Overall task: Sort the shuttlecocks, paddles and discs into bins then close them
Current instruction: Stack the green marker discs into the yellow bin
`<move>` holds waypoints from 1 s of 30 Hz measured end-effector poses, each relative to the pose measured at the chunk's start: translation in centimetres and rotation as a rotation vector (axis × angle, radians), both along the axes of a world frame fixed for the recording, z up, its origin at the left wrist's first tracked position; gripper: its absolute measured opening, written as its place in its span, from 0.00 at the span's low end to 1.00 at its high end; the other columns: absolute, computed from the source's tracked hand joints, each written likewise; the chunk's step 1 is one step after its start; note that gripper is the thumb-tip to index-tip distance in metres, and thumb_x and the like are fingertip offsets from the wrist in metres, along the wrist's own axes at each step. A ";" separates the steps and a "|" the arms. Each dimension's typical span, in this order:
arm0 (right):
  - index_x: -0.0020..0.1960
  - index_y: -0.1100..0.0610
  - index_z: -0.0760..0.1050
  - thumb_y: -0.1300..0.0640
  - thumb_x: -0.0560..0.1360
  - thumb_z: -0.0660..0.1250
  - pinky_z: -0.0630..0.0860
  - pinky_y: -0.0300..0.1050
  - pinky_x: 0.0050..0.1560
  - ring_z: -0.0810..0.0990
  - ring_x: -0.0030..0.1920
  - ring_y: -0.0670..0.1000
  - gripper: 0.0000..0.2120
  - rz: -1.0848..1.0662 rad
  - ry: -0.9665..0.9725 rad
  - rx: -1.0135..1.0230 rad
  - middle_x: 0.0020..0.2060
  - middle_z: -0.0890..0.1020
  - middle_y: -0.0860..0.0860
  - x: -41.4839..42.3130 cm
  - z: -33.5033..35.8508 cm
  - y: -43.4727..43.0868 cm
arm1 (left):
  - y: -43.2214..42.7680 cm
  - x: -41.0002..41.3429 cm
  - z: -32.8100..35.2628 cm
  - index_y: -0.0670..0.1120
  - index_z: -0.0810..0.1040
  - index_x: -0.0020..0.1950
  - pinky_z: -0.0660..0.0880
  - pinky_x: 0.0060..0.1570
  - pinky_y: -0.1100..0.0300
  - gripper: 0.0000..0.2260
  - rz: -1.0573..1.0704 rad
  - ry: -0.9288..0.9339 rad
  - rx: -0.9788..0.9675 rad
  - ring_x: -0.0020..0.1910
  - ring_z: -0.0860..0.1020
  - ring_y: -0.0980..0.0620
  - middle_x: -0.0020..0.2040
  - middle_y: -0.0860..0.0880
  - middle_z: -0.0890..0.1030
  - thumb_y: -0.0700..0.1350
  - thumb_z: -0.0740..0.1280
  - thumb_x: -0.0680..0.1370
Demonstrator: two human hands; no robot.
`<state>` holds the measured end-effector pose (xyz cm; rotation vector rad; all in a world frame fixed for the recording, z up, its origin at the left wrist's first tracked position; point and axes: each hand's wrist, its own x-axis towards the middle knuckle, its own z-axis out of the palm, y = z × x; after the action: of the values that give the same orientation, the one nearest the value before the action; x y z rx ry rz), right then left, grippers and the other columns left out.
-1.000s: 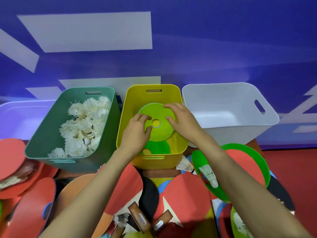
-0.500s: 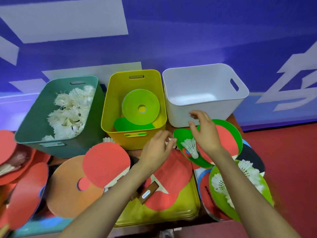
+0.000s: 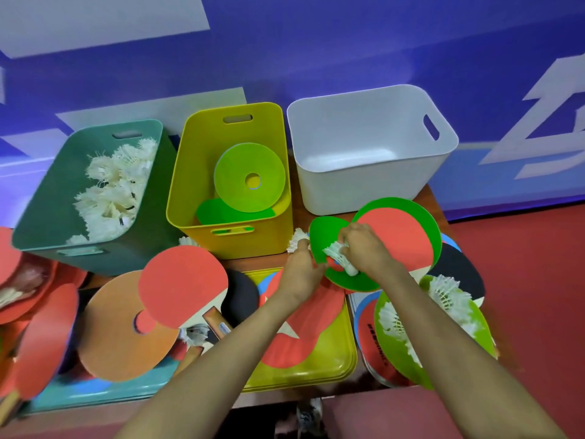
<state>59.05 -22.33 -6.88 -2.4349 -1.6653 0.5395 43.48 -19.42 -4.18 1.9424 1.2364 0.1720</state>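
My right hand (image 3: pixel 367 251) grips a white shuttlecock (image 3: pixel 340 258) that lies on a small green disc (image 3: pixel 319 239) in front of the white bin (image 3: pixel 348 191), which holds nothing. My left hand (image 3: pixel 299 274) pinches a second shuttlecock (image 3: pixel 296 240) beside the front right corner of the yellow bin (image 3: pixel 253 242). The yellow bin holds a lime disc (image 3: pixel 234 179) on top of green ones. Many shuttlecocks fill the dark green bin (image 3: pixel 41 217) on the left.
Red paddles (image 3: pixel 183 286), an orange disc (image 3: pixel 117 318) and more shuttlecocks (image 3: pixel 449 293) lie piled across the table front. A yellow lid (image 3: pixel 332 359) and a teal lid (image 3: pixel 95 391) lie under them. The blue wall stands close behind the bins.
Both hands left the lime disc in the yellow bin and moved down to the right. The right hand closed on the shuttlecock on the green disc, the left on the one beside the yellow bin.
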 end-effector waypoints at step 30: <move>0.62 0.60 0.65 0.61 0.73 0.66 0.70 0.52 0.53 0.68 0.59 0.60 0.20 -0.588 -0.153 -0.054 0.58 0.70 0.59 0.3 4.1 -11.6 | -5.3 3.1 -0.9 0.44 0.80 0.42 0.70 0.60 0.43 0.14 -0.483 -0.099 0.737 0.56 0.79 0.44 0.44 0.49 0.81 0.49 0.57 0.71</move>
<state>59.39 -33.98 -2.82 -2.8765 -0.8931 0.3162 46.55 -24.76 -5.07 2.7608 0.6356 0.5190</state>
